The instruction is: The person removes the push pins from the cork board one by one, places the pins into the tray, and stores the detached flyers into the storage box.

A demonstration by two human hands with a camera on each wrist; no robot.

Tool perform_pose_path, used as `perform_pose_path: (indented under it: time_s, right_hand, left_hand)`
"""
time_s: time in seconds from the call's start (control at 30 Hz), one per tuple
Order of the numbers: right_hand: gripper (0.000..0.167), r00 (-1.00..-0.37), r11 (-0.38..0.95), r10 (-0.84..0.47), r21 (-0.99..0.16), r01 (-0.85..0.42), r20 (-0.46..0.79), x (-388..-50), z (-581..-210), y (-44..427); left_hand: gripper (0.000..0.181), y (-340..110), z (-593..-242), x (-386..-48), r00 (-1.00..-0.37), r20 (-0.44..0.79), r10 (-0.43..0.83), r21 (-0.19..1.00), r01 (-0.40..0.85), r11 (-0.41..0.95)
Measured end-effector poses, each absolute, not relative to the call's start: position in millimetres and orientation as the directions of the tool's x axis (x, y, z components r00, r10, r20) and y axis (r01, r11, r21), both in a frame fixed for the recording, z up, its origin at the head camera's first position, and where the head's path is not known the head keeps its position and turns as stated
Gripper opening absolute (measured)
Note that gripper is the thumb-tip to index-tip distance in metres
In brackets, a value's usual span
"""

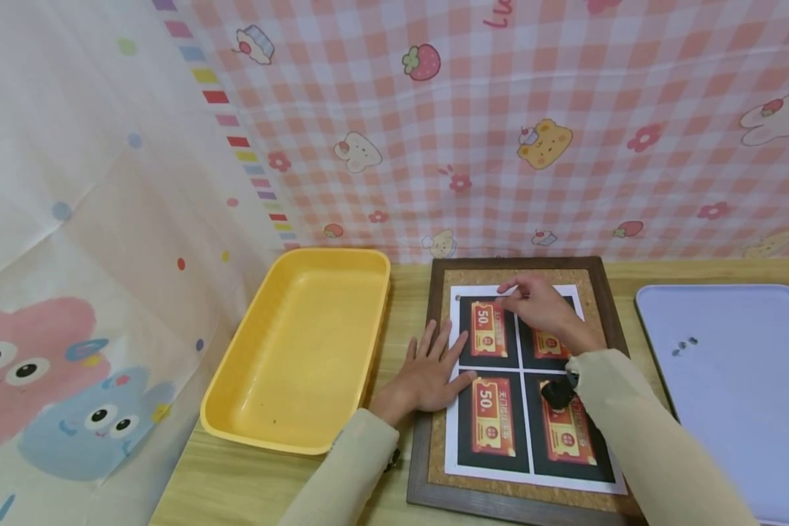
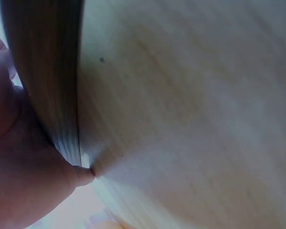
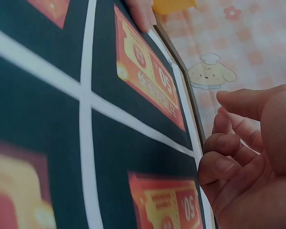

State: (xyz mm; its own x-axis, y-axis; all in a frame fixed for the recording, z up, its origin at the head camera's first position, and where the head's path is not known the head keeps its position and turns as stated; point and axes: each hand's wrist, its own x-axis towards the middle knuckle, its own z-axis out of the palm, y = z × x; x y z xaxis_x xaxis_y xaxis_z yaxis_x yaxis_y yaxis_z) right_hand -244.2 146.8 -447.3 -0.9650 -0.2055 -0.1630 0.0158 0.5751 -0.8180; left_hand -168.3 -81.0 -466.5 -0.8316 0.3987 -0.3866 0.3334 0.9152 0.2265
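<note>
A paper sheet (image 1: 529, 371) printed with red-and-gold coupons lies on a cork board (image 1: 448, 478) with a dark wooden frame (image 1: 421, 467). My left hand (image 1: 430, 372) rests spread over the frame's left side, its fingertips on the sheet's edge. The left wrist view shows part of that palm (image 2: 28, 176) against the frame. Above the sheet's upper middle is my right hand (image 1: 542, 307), fingers loosely bent. In the right wrist view the right hand (image 3: 257, 157) shows thumb and index tip close together, nothing visible between them. A small round tack (image 1: 458, 297) sits at the sheet's top-left corner.
On the left stands a deep yellow tray (image 1: 384, 292). A pale purple tray (image 1: 717, 387) on the right bears a few small metallic tacks (image 1: 684, 345). Behind the wooden table (image 1: 408, 285) hangs a pink checked cloth (image 1: 486, 146).
</note>
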Motion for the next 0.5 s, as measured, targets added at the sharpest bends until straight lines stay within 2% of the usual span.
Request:
perform_pose_path:
  time_s: [0.5]
  right_hand:
    - [0.031,-0.947,0.558,-0.284,-0.829,-0.033,-0.153,-257,-452,125]
  left_hand:
    - [0.073,-81,-476,-171,-0.84,-0.376,0.391,0.233,0.323,0.917]
